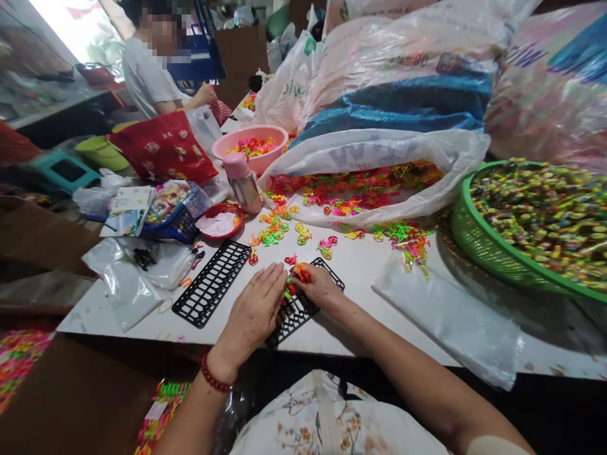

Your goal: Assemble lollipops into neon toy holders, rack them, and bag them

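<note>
- White table (360,265), spanning the middle of the frame, strewn with loose bright pieces (272,227) above centre.
- White-and-blue plastic sack (403,69), bulging at upper right of centre, open mouth full of similar pieces.
- Green basket (488,240) at the right edge, heaped with small multicoloured items.
- Person in a white shirt (152,79), seated at upper left.
- Clear plastic bags (450,316), lying flat at lower right.
- Pink basin (272,161), above centre, with more pieces inside.
- Black grid tray (211,284), bare, left of centre.
- Second grid tray (296,316), at centre, partly hidden beneath both hands.
- Left hand (258,300), at centre, fingers straight and close together; thumb hidden, cannot tell if gripping.
- Right hand (322,287), just beside, fingertips pinched narrow.
- Orange-and-red piece (302,273), between those fingertips, above the second tray.
- Green-and-red piece (289,289), near the left fingertips.
</note>
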Motion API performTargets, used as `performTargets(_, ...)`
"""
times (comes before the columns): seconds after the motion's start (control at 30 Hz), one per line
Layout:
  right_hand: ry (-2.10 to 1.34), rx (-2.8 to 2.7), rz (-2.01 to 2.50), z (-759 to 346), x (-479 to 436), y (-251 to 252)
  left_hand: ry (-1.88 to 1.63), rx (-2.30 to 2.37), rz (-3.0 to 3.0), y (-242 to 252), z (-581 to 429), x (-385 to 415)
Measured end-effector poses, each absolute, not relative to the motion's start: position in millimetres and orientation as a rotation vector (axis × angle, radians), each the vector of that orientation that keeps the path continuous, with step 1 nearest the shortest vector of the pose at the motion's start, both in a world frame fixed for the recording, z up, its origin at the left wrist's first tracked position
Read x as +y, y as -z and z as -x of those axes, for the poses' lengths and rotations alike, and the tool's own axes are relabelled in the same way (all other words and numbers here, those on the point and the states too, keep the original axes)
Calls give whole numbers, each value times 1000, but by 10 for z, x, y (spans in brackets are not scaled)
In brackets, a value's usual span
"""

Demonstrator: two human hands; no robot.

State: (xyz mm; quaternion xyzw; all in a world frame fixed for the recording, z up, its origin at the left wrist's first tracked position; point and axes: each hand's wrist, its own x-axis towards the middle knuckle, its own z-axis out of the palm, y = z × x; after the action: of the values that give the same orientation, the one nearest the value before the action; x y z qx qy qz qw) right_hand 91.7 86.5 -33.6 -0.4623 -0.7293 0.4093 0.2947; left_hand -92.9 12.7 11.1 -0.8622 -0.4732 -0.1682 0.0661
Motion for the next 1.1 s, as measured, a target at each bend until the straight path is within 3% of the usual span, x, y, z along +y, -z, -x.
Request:
performTargets(0.43, -779, -2424, 1056, -888, 825, 410, 381, -1399, 2560, -170, 825, 172)
performTargets(0.67, -772, -2308, 1074, -1146, 820, 368, 430, -1198, 2518, -7, 833, 286)
performTargets(0.73, -661, -2141, 1189, -1555, 814, 303, 454, -1163, 2520, 27, 853, 298)
performTargets(0.9, -129, -1683, 1998, -2833, 735, 150, 469, -1135, 2533, 32, 869, 303)
performTargets(1.1, -128, -1706, 2239, -3307, 712, 155, 515, -1096, 2549, 63, 894, 405)
